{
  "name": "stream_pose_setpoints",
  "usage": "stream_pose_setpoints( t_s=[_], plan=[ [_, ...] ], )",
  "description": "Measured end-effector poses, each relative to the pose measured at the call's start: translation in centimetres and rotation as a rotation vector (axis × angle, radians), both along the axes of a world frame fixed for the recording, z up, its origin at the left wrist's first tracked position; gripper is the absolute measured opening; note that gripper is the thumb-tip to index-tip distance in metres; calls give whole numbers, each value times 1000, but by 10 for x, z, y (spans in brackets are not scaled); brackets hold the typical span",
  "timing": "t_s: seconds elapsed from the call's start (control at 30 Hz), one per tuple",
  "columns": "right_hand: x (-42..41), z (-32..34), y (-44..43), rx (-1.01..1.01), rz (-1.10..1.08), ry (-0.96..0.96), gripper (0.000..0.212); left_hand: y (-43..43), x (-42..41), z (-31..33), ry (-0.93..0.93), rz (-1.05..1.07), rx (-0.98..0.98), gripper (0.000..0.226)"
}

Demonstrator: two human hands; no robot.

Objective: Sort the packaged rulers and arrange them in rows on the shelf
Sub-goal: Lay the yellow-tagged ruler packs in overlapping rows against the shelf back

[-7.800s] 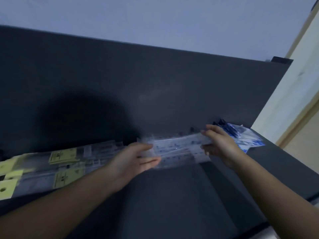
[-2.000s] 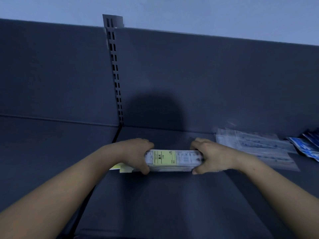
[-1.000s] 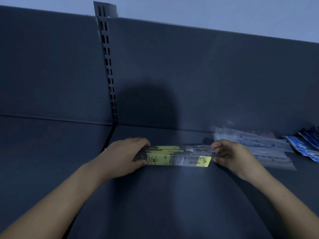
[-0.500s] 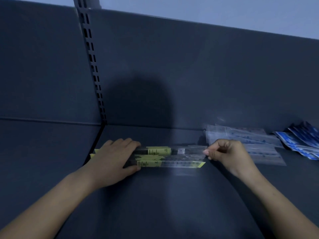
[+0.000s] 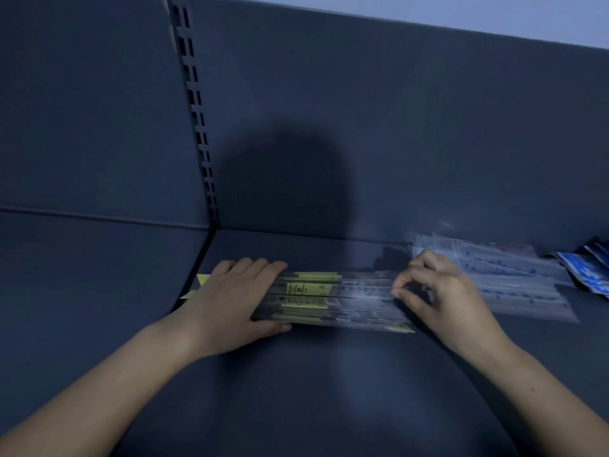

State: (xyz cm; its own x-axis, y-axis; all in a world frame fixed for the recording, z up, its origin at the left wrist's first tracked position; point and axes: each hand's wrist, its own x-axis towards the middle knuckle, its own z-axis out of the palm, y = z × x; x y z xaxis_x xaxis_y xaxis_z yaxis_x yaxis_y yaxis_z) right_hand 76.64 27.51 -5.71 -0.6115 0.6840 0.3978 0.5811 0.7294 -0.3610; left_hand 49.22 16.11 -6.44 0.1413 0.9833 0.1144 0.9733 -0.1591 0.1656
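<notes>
Head view: I am pressing my left hand (image 5: 230, 303) flat on the yellow-labelled ruler packs (image 5: 333, 303), my right hand (image 5: 443, 300) pinching their right end. I judge it best to be nudging the edges flush with light pressure.

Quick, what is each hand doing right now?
Left hand: open, pressing flat on the yellow-labelled ruler packs.
Right hand: pinching the right end of those packs.

Light is running dim and bluish, coming from behind me: a soft round shadow (image 5: 283, 179) is falling across the back panel (image 5: 428, 127). The ruler packs (image 5: 346, 301) are smearing with motion blur, print unreadable. Faint glare is catching the loose clear sleeves (image 5: 501, 278) at right. Straight edges are bowing toward the frame's rim.
</notes>
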Motion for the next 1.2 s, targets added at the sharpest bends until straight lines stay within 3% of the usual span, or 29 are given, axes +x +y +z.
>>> stream_pose_setpoints(
  t_s=[0.1,0.17,0.3,0.43,0.5,0.67,0.83,1.0,1.2],
  plan=[
    [-2,1,-3,40,153,-101,7,1,1,5,-72,26,-32,93],
    [-4,1,-5,57,217,-165,13,1,1,8,-114,38,-21,75],
    [-10,5,-13,42,183,-185,14,1,1,12,-113,61,-2,49],
    [-20,18,-20,-62,211,-358,58,7,-2,15,-95,39,-23,42],
    [-29,23,-20,-90,185,-426,69,14,-4,16,-94,37,-39,40],
    [-52,28,0,39,102,-544,53,32,-4,22,48,53,-41,43],
    [-42,21,3,-66,-28,-725,57,14,-33,21,99,157,-91,45],
    [-38,20,2,-101,-167,-654,60,-2,-64,8,-464,215,-51,18],
    [-49,21,11,-344,5,-393,48,-4,-55,-1,-1111,321,-61,39]
  ],
)
